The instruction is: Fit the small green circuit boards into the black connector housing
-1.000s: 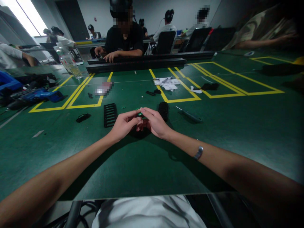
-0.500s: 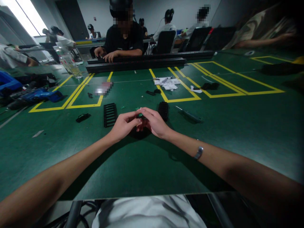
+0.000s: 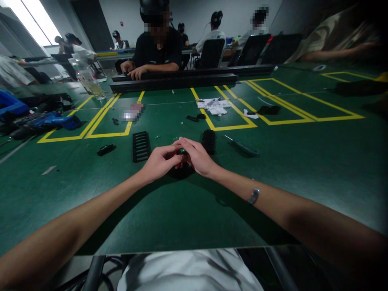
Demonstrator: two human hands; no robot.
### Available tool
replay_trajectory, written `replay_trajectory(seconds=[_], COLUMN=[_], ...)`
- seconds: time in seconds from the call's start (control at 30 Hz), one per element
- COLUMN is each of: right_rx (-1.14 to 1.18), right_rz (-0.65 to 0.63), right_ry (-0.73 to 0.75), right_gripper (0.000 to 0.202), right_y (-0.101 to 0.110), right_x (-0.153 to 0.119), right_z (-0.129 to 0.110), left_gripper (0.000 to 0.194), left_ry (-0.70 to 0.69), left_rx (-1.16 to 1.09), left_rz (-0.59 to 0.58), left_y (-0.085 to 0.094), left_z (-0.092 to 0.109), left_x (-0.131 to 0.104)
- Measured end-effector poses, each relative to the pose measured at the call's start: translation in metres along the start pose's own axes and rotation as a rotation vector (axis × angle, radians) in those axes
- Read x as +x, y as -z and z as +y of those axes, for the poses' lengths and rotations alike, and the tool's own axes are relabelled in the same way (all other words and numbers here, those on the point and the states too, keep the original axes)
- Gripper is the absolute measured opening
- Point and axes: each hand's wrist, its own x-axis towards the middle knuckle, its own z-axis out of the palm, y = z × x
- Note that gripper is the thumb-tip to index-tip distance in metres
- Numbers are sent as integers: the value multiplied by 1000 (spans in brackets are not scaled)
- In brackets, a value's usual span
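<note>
Both my hands meet just above the green table (image 3: 182, 218), with their fingertips together. A small shiny green piece (image 3: 182, 150) shows between them; most of it is covered by fingers. My left hand (image 3: 160, 163) is closed, its thumb and fingers pinched around this piece. My right hand (image 3: 197, 157) curls over it from the other side, fingers bent and pressed against the left fingertips. A black slotted frame (image 3: 141, 147) lies just left of my left hand. Past my right hand lies a second black slotted part (image 3: 208, 141), partly hidden behind that hand.
A screwdriver (image 3: 242, 146) lies to the right, a small black part (image 3: 106, 150) to the left. Crumpled white paper (image 3: 214, 105) and a clear bottle (image 3: 91, 83) are farther back. Long black bars (image 3: 176, 83) stand before a person across the table. Blue-and-black tools (image 3: 60, 121) lie left.
My left hand has shifted slightly right, closer against my right hand. The green piece between the fingers sits a little lower and further right. The rest of the table looks the same.
</note>
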Motion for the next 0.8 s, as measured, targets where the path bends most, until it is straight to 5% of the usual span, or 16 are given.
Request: replay_trajectory(seconds=[0.4, 0.8], right_rx=[-373, -488], right_rz=[33, 30], right_ry=[177, 218], right_gripper=[42, 42], right_y=[-8, -14], right_x=[-4, -11], right_z=[-10, -15], left_gripper=[16, 14], left_ry=[-202, -291], left_rx=[483, 502], left_rz=[107, 127], left_y=[-4, -3], left_z=[1, 0], left_x=[-8, -9])
